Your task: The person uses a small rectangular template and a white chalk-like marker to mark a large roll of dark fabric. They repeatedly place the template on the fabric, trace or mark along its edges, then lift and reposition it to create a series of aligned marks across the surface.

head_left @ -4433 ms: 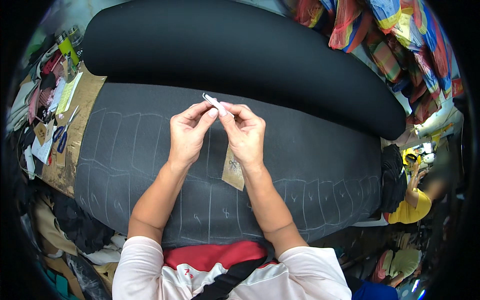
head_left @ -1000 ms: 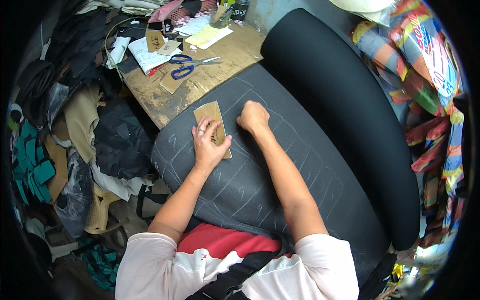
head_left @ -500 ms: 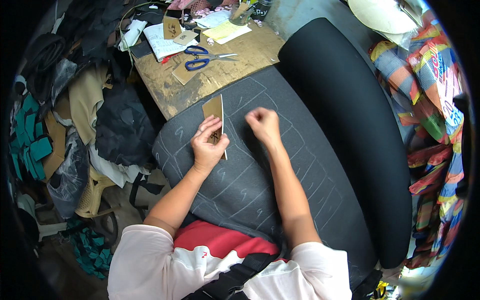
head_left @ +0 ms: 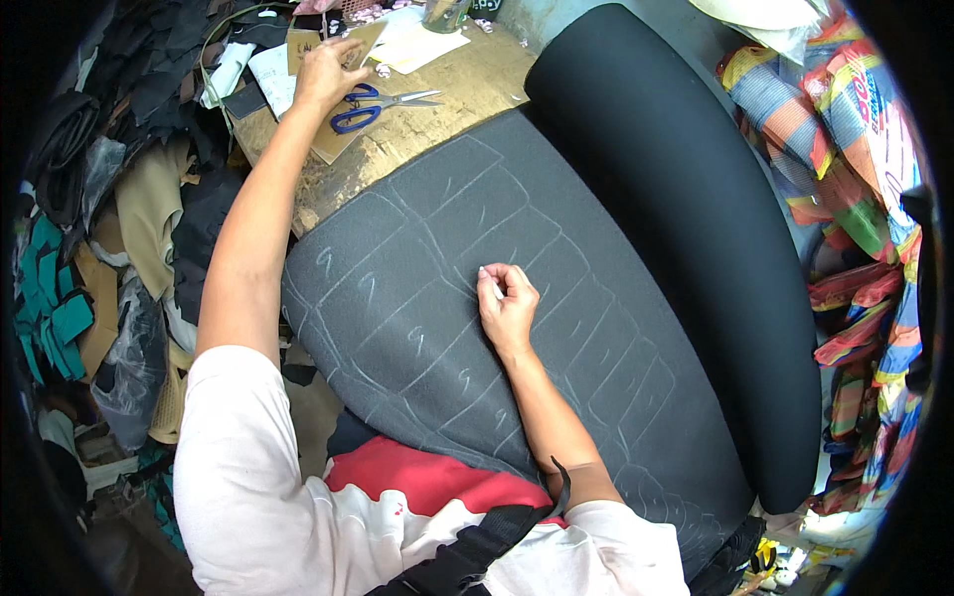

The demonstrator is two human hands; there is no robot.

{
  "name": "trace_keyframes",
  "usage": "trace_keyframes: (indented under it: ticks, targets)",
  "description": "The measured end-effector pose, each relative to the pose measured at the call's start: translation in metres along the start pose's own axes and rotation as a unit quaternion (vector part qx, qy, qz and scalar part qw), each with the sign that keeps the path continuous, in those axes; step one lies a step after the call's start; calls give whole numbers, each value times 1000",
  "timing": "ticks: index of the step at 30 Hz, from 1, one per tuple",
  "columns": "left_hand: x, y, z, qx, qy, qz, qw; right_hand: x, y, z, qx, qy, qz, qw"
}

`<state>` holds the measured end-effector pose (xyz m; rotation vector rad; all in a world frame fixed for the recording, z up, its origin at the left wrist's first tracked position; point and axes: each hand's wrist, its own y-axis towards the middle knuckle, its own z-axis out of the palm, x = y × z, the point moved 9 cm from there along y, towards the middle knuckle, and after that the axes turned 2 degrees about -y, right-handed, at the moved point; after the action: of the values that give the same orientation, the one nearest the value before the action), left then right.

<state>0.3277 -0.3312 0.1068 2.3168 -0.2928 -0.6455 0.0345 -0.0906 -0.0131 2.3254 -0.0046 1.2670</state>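
Left hand (head_left: 326, 77) pinches brown rectangular cardboard (head_left: 367, 42) near wooden desk (head_left: 479, 87)'s left edge; right hand (head_left: 510, 310), pinching white chalk (head_left: 498, 291), could smudge pale markings (head_left: 417, 344) by dragging.

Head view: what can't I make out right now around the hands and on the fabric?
All in the head view:
White piece: mostly hidden by the right hand; full shape unclear.
Brown card: partly hidden by the left hand; gripped or merely touched, I can't tell.
Clear jar: top cut off by the upper edge.
Chalk marks at the lower right of the dark fabric: too faint and small.
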Motion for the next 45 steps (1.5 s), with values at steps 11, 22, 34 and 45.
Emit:
trace_keyframes:
  ticks: [11, 22, 34, 45]
  targets:
    - [129, -116, 43, 225, -153, -474, 837, -28, -8, -5, -3, 115, 76, 990]
    - [110, -68, -8, 168, -445, -429, 768, 0, -15, -15, 17, 13, -17, 1000]
    - [249, 1, 77, 144, 146, -479, 854, 10, -11, -8, 49, -28, 0, 998]
    - [164, -16, 64, -175, -434, -365, 805, 15, 6, 11, 15, -71, -34, 997]
